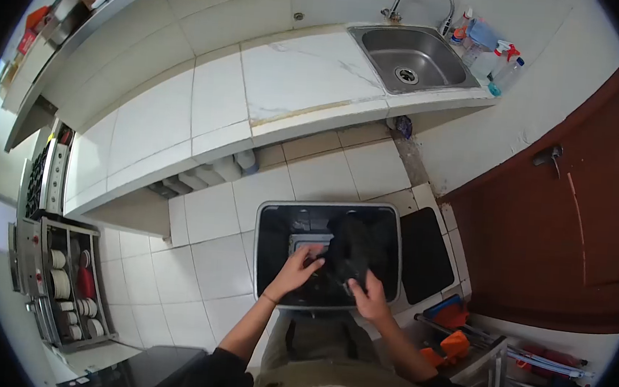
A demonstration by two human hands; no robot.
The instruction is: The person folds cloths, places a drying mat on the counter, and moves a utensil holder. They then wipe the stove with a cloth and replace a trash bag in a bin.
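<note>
Both hands, left hand (296, 265) and right hand (368, 294), pinched what looked like a black bag (352, 251) over the bin (271, 216) rim, apparently to seat it.

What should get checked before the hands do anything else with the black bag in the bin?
1. Both hands on the bag: ok. The left hand and right hand are both at the black bag.
2. Firm grip on the bag: cannot tell; the fingers are too small to judge.
3. Bag inside the trash bin: ok, it lies within the grey rim.
4. Bag pulled over the rim: not ok; the rim shows bare all round.
5. Bin standing flat on the tiled floor: ok, it looks level.
6. Bag free of holes: cannot tell.
</note>
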